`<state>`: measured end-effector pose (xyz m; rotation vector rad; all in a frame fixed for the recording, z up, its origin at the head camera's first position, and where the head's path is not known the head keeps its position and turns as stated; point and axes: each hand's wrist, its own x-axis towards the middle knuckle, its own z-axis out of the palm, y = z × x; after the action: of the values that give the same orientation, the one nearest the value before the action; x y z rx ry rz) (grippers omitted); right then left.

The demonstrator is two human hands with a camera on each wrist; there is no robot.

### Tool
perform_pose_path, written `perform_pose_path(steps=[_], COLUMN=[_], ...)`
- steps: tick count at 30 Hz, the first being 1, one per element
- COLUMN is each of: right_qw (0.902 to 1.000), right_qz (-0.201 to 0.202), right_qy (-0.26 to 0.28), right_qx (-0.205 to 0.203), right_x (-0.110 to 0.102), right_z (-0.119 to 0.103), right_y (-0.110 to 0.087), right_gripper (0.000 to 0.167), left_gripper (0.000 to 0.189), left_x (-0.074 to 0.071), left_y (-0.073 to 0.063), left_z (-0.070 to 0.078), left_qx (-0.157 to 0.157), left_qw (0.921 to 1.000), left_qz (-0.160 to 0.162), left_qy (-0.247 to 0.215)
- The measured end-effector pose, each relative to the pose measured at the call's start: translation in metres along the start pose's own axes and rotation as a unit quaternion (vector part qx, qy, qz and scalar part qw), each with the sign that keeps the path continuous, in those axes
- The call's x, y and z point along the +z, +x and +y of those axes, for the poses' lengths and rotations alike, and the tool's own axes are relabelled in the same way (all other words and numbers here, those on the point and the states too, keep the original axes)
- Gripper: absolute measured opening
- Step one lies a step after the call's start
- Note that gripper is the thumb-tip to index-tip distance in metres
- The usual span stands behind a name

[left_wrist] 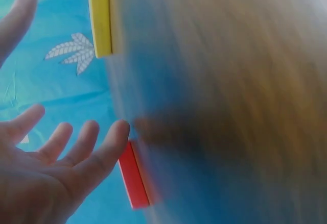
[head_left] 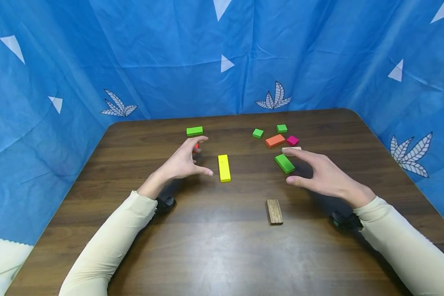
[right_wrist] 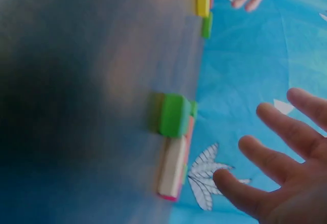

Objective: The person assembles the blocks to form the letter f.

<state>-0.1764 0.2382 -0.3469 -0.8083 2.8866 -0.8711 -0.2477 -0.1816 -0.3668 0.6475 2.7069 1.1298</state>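
Note:
My left hand (head_left: pixel 183 160) hovers left of a yellow block (head_left: pixel 224 168), thumb and fingers spread with nothing between them. Behind its fingers a red block (left_wrist: pixel 134 175) is partly hidden in the head view; a green block (head_left: pixel 194 131) lies just beyond. Over the right side, my right hand (head_left: pixel 323 172) is held with thumb and fingers apart, holding nothing. A green block (head_left: pixel 284 163) lies beside its fingertips. A pale wooden block (right_wrist: pixel 172 167) is partly covered by the fingers in the head view. Nearer the front lies a brown wooden block (head_left: pixel 274 211).
Behind the right hand lie an orange block (head_left: pixel 275 141), a magenta block (head_left: pixel 292 140) and two small green blocks, one left (head_left: pixel 257 133) and one right (head_left: pixel 282 128). A blue curtain (head_left: pixel 192 61) hangs along the back and sides of the wooden table (head_left: pixel 207 255).

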Motion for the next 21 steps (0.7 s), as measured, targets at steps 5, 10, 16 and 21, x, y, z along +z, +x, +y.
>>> perform_pose_path(steps=[5, 10, 16, 21], right_qw=[0.9992, 0.9953, 0.9902, 0.9897], right_qz=[-0.008, -0.025, -0.037, -0.044], right_qy=[0.036, 0.090, 0.133, 0.136], right_qx=[-0.013, -0.025, -0.019, -0.017], right_x=[0.017, 0.031, 0.039, 0.044], right_z=[0.000, 0.000, -0.002, -0.003], right_y=[-0.007, -0.010, -0.013, -0.018], right_gripper=[0.075, 0.074, 0.073, 0.076], left_gripper=[0.112, 0.117, 0.117, 0.110], left_x=[0.010, 0.017, 0.022, 0.027], left_y=[0.004, 0.007, 0.008, 0.009], left_z=[0.002, 0.003, 0.005, 0.007], left_qx=[0.003, 0.003, -0.006, 0.003], left_qw=[0.9996, 0.9988, 0.9958, 0.9938], left_qz=[-0.013, -0.040, -0.091, -0.103], left_qy=[-0.024, -0.026, 0.004, 0.044])
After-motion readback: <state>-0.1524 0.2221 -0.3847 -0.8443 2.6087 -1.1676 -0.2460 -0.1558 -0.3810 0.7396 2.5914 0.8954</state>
